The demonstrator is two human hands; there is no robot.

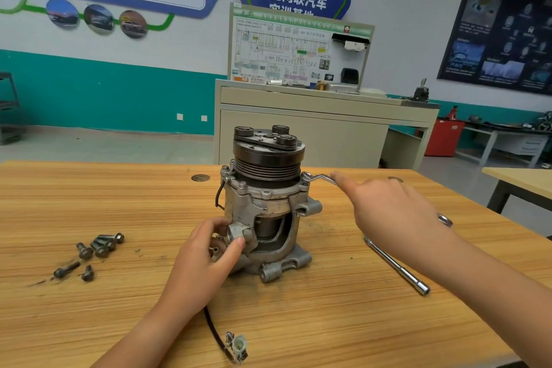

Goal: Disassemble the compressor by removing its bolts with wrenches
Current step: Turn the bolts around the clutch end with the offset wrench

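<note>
One compressor stands upright mid-desk, its long axis vertical and pulley end up. The left hand grips a lug low on its front. The right hand holds one wrench, its ring end on an upper-right bolt. A second wrench lies to the right. Six loose bolts lie to the left.

The right hand hides most of the wrench handle; the left hand covers the compressor's lower-left flank.
</note>
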